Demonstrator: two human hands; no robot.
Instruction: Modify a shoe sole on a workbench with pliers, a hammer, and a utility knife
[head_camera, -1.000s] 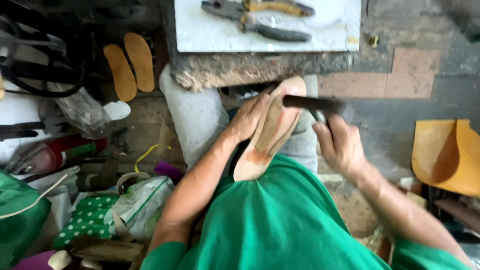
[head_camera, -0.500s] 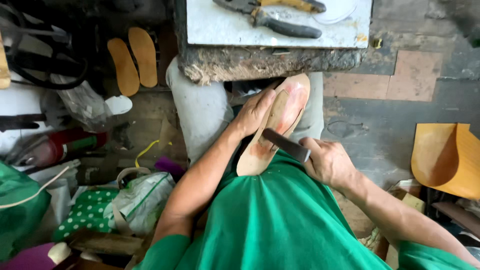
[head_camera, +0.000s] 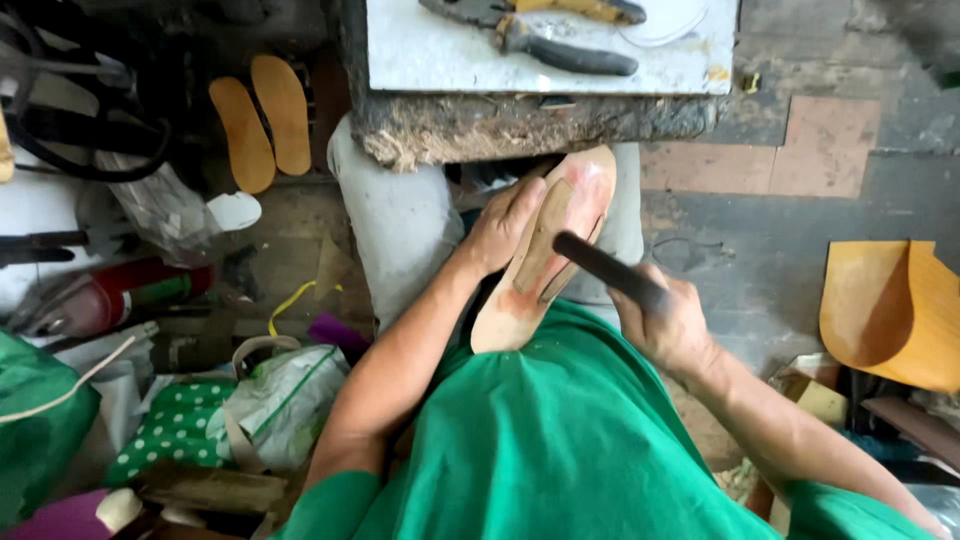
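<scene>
Green cloth (head_camera: 560, 450) of the person's shirt fills the nearest part of the view, and both bare forearms reach forward out of it. Just beyond, the right hand (head_camera: 665, 320) is closed in a fist around the handle of a dark tool (head_camera: 600, 265), whose far end lies across the middle of a tan shoe sole (head_camera: 545, 250). The sole rests lengthwise over the lap, heel end toward the body and toe pointing away, tilted a little to the right. The left hand (head_camera: 500, 230) is cupped along the sole's left edge, fingers pressed against it and steadying it. Under the sole lie the knees in pale trousers (head_camera: 395, 220).

To the left, on the cluttered floor, sit a green polka-dot bag (head_camera: 175, 430), a crumpled plastic bag (head_camera: 285, 395) and, farther off, a pair of orange insoles (head_camera: 265, 120) lying side by side. To the right stands a curved yellow-orange sheet (head_camera: 890, 310).

Farthest away, just past the sole's toe, is the bench (head_camera: 520, 125) with a rough, crusted front edge and a pale top, where pliers (head_camera: 545, 35) with dark and yellow handles lie.
</scene>
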